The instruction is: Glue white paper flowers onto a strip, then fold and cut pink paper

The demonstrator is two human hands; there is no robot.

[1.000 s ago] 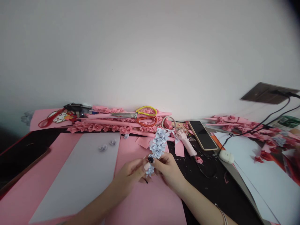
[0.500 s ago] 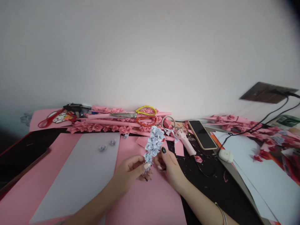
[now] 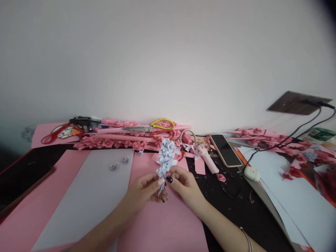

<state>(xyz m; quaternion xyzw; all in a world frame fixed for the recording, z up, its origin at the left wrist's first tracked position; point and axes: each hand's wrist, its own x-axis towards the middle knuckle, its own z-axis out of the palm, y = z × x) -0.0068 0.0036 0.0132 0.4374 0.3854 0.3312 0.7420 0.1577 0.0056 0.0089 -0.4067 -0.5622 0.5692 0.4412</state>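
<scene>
A stalk of pale blue folded paper flowers (image 3: 166, 154) stands nearly upright over the pink paper, its blossoms clustered along its length. My left hand (image 3: 144, 189) is closed around the lower end, with the thumb pressed against the front. From the other side, my right hand (image 3: 186, 185) pinches at the stalk's lower part, thumb tip beside a blossom and the index finger just above. Some of my fingertips are hidden behind the flowers. Two loose pale blue paper flowers (image 3: 114, 166) lie on the pale sheet (image 3: 86, 189) to the left.
Scissors (image 3: 149, 129) rest on pink paper flower stalks (image 3: 112, 142) along the wall. To the right lie a pink glue gun (image 3: 209, 161), a phone (image 3: 226, 151), a white earphone case (image 3: 252, 173) and white sheets (image 3: 291, 196). Black cables (image 3: 296, 131) run from the wall socket (image 3: 299, 102).
The blue flower stalk has shifted slightly left and turned more upright. My right hand has moved left, and its thumb now sits lower on the stalk.
</scene>
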